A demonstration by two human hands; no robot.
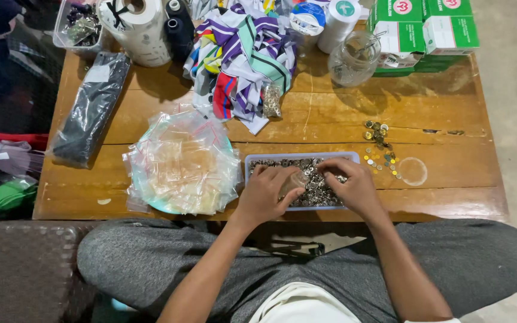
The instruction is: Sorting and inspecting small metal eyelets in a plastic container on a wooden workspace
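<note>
Tray (258,160) lengthwise left-right, hands (309,188) inside.

A shallow rectangular clear plastic tray (258,160) filled with small silvery metal snap buttons (321,190) lies flat at the near edge of the wooden table, right of its middle; a small clear plastic zip bag (297,181) is held over the buttons, pinched by 2 hands

Striped fabric heap (240,54), glass jar (353,58), green-and-white boxes (423,30), gold buttons (380,146), black thread spools (178,27)
</note>
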